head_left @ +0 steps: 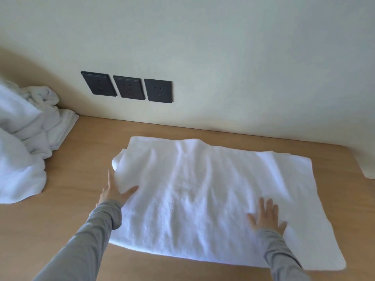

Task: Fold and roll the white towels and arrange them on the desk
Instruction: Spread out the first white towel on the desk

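Both hands open: right hand flat on towel, left hand at its left edge, thumb on top. Towel spread mid-desk; crumpled towel pile far left.

Both hands flat, fingers spread, arms outstretched.

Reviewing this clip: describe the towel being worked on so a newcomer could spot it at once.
Start at the three dark wall sockets above the wooden desk. Just below and right of them, a white towel lies spread flat, with the left hand at its left edge and the right hand pressed on top. Unlike the crumpled towel heap at far left, it is smoothed out.
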`<state>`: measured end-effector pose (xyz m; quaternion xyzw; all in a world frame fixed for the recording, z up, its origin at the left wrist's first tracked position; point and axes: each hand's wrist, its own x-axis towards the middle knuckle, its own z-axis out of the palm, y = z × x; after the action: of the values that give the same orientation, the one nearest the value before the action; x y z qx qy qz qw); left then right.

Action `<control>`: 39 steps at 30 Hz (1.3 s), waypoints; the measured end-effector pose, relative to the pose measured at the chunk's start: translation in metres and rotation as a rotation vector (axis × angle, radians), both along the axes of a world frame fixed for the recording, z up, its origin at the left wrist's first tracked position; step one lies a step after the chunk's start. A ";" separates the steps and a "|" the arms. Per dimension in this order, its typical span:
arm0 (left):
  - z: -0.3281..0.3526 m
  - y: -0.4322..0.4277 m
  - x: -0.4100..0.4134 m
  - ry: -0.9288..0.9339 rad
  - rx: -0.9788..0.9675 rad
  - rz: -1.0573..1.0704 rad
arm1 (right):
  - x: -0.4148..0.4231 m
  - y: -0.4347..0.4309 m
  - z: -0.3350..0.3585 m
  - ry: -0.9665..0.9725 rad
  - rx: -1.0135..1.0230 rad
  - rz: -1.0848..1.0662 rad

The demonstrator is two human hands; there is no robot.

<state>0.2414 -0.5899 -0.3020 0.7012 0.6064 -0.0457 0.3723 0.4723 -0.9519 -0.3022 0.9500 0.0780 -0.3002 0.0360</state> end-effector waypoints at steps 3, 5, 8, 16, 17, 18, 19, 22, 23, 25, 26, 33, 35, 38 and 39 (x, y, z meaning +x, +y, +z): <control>0.002 0.003 -0.010 -0.026 -0.021 0.077 | -0.007 0.023 0.002 -0.093 0.000 0.000; 0.005 0.007 -0.013 -0.057 0.054 0.047 | -0.011 0.053 0.006 -0.131 0.060 0.090; 0.012 0.010 -0.017 -0.134 0.131 0.046 | -0.022 0.115 0.017 -0.141 0.204 0.275; -0.006 0.015 -0.044 -0.018 -0.056 0.066 | -0.051 0.271 0.038 -0.096 0.353 0.673; -0.008 0.021 -0.046 -0.029 -0.067 0.060 | -0.054 0.287 0.038 -0.080 0.352 0.707; -0.008 0.029 -0.045 -0.059 -0.074 0.064 | -0.057 0.303 0.038 -0.060 0.351 0.732; -0.007 0.036 -0.042 -0.098 -0.084 0.071 | -0.059 0.317 0.038 -0.038 0.351 0.745; -0.002 0.058 -0.025 -0.176 -0.117 0.087 | -0.060 0.355 0.033 0.008 0.334 0.751; -0.002 0.064 -0.020 -0.194 -0.125 0.088 | -0.060 0.366 0.030 0.020 0.327 0.744; -0.002 0.074 -0.008 -0.206 -0.113 0.078 | -0.057 0.386 0.024 0.041 0.317 0.717; -0.002 0.077 -0.003 -0.202 -0.090 0.064 | -0.055 0.395 0.021 0.048 0.314 0.702; -0.007 0.089 0.025 -0.065 -0.016 -0.126 | -0.040 0.440 0.006 0.078 0.313 0.669; -0.009 0.093 0.028 -0.034 -0.018 -0.151 | -0.038 0.448 0.004 0.064 0.284 0.673; -0.012 0.102 0.030 -0.018 -0.021 -0.176 | -0.034 0.454 0.007 0.085 0.329 0.631; -0.012 0.106 0.031 -0.031 -0.028 -0.162 | -0.033 0.451 0.012 0.117 0.395 0.611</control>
<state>0.2727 -0.4842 -0.3143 0.7432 0.5412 -0.0735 0.3864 0.4392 -0.5008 -0.2900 0.8528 0.4163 -0.3087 -0.0646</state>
